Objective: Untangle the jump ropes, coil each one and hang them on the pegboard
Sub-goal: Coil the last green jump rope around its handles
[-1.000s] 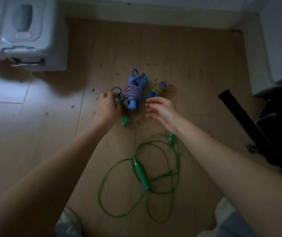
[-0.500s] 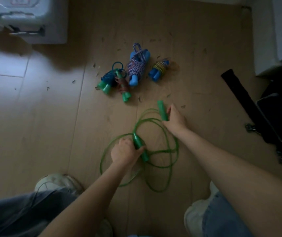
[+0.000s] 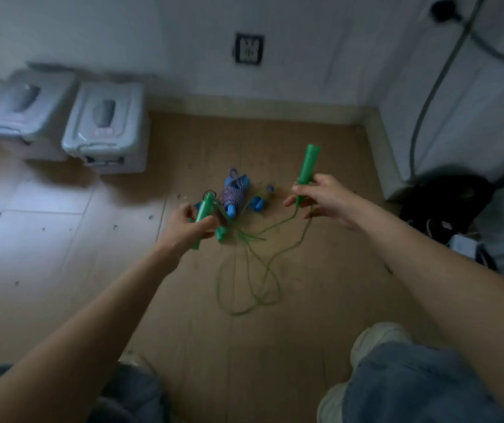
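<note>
Floor (image 3: 321, 300): bears all ropes; two lidded bins (image 3: 104, 129) near wall. Green jump rope (image 3: 250, 270): thin cord, judged light, limp, prone to snag; slack loops lie on floor btwn the arms; best taken by its rigid handles. Coiled ropes (image 3: 234, 195): bundled, on floor beyond hands. Right hand (image 3: 324, 198): grip clamped on upright green handle (image 3: 308, 164), held above floor. Left hand (image 3: 188, 228): fingers curled round second handle (image 3: 203, 210); cord hangs from both; pegboard not in view.
</note>
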Available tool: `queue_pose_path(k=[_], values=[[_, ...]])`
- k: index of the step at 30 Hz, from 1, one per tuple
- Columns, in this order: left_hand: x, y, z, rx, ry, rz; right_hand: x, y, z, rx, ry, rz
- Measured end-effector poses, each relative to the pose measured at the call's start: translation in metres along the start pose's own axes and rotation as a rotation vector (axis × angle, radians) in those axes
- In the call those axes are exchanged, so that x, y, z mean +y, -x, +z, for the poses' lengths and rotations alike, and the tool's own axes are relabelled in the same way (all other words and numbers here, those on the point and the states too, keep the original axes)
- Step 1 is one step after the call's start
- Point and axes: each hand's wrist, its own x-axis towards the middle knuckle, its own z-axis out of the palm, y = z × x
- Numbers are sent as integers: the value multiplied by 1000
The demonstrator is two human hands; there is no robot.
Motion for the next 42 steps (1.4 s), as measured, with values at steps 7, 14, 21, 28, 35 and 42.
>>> queue_pose_path(k=[7, 14, 21, 28, 35, 42], values=[[105, 54, -26, -69, 210, 296, -103, 81, -18, -11, -19, -247], [159, 99, -51, -36, 484, 390, -145, 143, -19, 107, 401, -468], [154, 108, -50, -16, 248, 354, -134, 158, -11, 297, 632, -815], [150, 112, -40, -597, 249, -79, -108, 140, 18, -62, 993, -821], [161, 108, -50, -764, -176, 32, -102, 126, 27, 198, 765, -786], [170, 122, -83, -672, -76, 93, -88, 136, 15, -355, 468, -423]])
